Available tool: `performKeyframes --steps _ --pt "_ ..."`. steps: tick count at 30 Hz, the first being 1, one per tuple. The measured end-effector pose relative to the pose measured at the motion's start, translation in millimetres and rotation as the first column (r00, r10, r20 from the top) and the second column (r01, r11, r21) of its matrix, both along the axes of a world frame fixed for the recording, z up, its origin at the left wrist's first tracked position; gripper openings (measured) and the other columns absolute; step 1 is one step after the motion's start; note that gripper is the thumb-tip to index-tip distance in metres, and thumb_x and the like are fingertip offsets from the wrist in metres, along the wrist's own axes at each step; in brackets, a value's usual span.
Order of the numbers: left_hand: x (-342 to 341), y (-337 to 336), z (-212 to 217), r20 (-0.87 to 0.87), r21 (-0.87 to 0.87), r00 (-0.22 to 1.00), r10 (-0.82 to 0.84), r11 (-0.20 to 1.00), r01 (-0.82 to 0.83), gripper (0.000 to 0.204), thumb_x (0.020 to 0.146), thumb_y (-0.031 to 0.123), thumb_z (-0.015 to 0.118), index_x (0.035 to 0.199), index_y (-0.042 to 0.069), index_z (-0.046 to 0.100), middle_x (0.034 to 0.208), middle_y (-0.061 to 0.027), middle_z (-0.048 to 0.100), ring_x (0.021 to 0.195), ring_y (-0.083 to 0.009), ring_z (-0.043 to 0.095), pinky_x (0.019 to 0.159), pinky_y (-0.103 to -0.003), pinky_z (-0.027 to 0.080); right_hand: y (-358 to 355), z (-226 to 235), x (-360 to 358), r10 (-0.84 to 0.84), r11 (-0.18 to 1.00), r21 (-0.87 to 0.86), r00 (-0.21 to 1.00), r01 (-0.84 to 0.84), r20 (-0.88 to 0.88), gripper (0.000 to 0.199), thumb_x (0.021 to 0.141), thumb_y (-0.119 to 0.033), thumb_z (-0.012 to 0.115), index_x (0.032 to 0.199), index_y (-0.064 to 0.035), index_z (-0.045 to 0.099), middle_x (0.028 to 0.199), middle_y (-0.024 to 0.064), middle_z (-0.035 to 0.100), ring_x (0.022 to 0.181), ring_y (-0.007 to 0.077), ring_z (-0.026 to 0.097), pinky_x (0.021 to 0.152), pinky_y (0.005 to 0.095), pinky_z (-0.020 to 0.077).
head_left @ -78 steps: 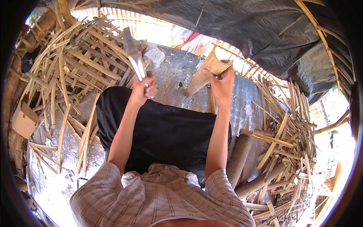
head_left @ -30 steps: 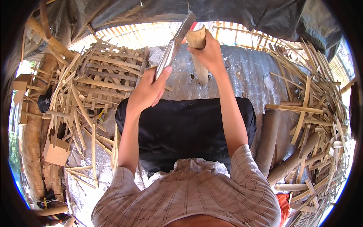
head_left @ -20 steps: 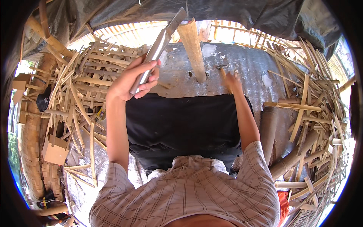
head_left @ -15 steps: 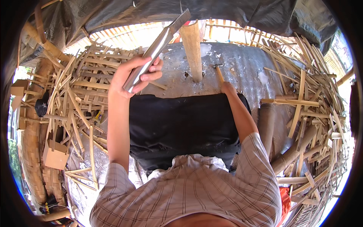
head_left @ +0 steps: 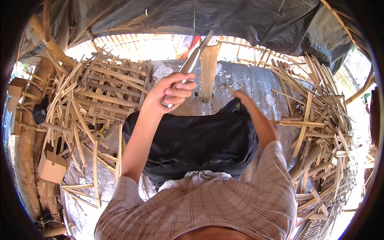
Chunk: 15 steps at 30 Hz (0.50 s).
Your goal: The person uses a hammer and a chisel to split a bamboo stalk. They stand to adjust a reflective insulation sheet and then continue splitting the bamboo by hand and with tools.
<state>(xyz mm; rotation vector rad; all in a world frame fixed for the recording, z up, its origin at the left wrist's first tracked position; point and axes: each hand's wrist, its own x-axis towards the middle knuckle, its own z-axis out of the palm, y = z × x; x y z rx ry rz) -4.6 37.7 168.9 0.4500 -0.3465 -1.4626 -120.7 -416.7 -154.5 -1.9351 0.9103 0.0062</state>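
Observation:
My left hand (head_left: 173,91) is raised in front of me, its fingers wrapped round the tubular shank of a metal chisel (head_left: 193,60). The chisel slants up and away, and its flat tip lies beside the top end of an upright piece of bamboo (head_left: 208,78); whether they touch I cannot tell. Lower on the right, my right hand (head_left: 241,96) is closed on the wooden handle of a hammer (head_left: 229,89). The hammer's head is small and hard to make out against the grey floor. Black cloth (head_left: 192,136) covers my lap below both hands.
Crossed bamboo slats (head_left: 114,82) are heaped on the left, with a cardboard box (head_left: 53,166) nearer me. A large pile of split bamboo strips (head_left: 320,132) fills the right side. Black plastic sheeting (head_left: 168,18) hangs across the far side. Grey sheet covers the floor (head_left: 256,80).
My left hand has moved right and slightly down, carrying the chisel's tip to the bamboo's top. My right hand with the hammer has come slightly nearer me, and the whole view has shifted.

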Motion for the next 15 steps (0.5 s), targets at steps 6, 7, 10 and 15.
performKeyframes --steps 6,7,10,15 --pt "9 4 4 0.104 0.072 0.993 0.053 0.996 -0.061 0.013 0.106 0.015 0.051 0.101 0.004 0.049 0.066 0.0065 0.035 0.038 0.0022 0.029 0.026 -0.015 0.026 62 186 -13 -0.193 0.821 0.570 0.952 0.025 0.236 0.012 0.094 -0.013 0.066 0.098 -0.0026 0.062 0.086 0.0091 0.062 0.072 0.0216 0.063 0.068 0.0312 0.0527" --pt "8 3 4 0.120 0.075 0.991 0.060 0.995 -0.069 0.013 0.106 0.015 0.052 0.099 0.004 0.048 0.066 0.0065 0.035 0.038 0.0025 0.030 0.026 -0.015 0.026 84 223 -21 -0.199 0.842 0.540 0.928 -0.002 0.314 0.010 0.096 -0.011 0.065 0.099 -0.0023 0.061 0.087 0.0095 0.063 0.072 0.0208 0.063 0.068 0.0308 0.0526" --pt "6 -11 4 0.177 0.066 0.981 0.077 0.994 -0.090 0.015 0.105 0.015 0.053 0.095 0.006 0.047 0.067 0.0066 0.035 0.039 0.0028 0.030 0.027 -0.015 0.026 100 309 -39 -0.229 0.855 0.502 0.776 -0.128 0.588 0.007 0.101 -0.010 0.059 0.099 -0.0044 0.059 0.086 0.0055 0.060 0.067 0.0154 0.058 0.062 0.0295 0.0459" --pt "3 -27 6 0.136 0.030 0.981 0.139 0.989 -0.145 0.017 0.105 0.015 0.054 0.092 0.007 0.047 0.069 0.0066 0.037 0.042 0.0036 0.032 0.029 -0.015 0.026 132 391 -58 0.141 0.943 0.201 0.866 -0.265 0.479 0.018 0.105 -0.021 0.058 0.094 -0.0068 0.056 0.067 -0.0046 0.046 0.054 0.0068 0.043 0.052 0.0268 0.0335"
